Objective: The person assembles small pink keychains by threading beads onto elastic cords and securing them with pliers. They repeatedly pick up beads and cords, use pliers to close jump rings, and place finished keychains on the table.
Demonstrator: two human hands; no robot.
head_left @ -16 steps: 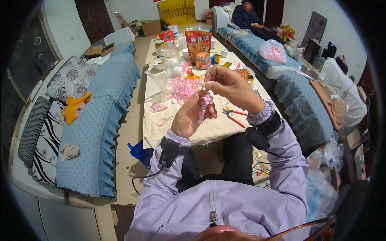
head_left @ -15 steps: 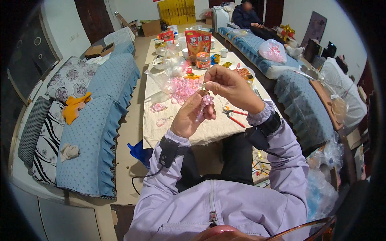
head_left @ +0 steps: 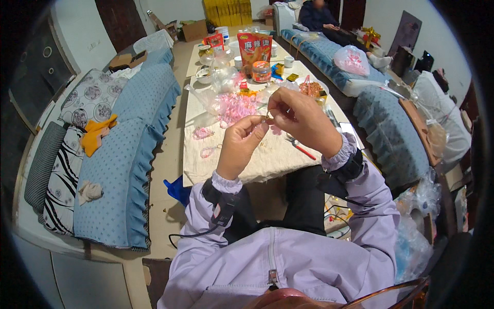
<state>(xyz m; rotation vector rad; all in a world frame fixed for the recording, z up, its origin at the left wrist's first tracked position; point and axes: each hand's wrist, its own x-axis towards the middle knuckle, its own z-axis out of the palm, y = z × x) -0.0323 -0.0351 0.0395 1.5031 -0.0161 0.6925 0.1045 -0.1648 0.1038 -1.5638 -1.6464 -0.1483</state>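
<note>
Above the near part of the table, my left hand [head_left: 241, 147] and my right hand [head_left: 307, 122] meet fingertip to fingertip. Between them is a small gold-coloured metal ring [head_left: 268, 116], pinched from both sides. Some pink shows just below the fingers, but whether it hangs from the ring I cannot tell. Red-handled pliers [head_left: 303, 149] lie on the cloth beneath my right hand, partly covered by it. Left of my hands are two small pink beaded pieces, one bunched [head_left: 203, 133] and one a loop [head_left: 208, 152]. A heap of pink beads [head_left: 239, 107] lies behind them.
A cream cloth covers the table [head_left: 226, 167]. Farther back stand a red food pouch [head_left: 254, 51], an orange-labelled jar [head_left: 261, 71], bowls and plastic bags. Blue-covered couches [head_left: 123, 170] flank both sides. Another person [head_left: 320, 18] sits at the far right.
My left hand's fingers have straightened into a pinch at the gold ring. The pink flower-bead strand seen in that hand before is now mostly out of sight.
</note>
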